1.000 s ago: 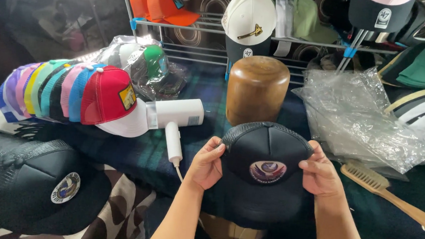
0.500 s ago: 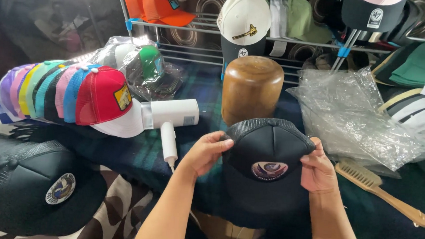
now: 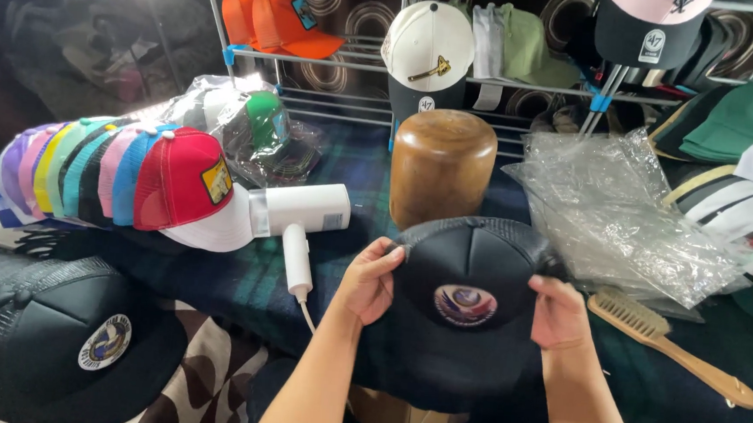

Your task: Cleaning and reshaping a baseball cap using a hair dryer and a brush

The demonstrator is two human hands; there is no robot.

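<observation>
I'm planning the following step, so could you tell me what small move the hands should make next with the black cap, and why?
Probably lift the black cap up and forward onto the wooden block. The left hand and right hand grip its two sides, patch facing the camera, and the dome-shaped block stands bare just behind it, so seating the crown there looks like the shortest move.

wooden block [image 3: 441, 176], white dryer [image 3: 299, 220], brush [image 3: 671, 347], stacked caps [image 3: 108, 178].

matt black cloth-and-mesh cap [image 3: 468, 278], glossy smooth wooden block [image 3: 441, 174], crinkled clear plastic [image 3: 616, 219]
</observation>
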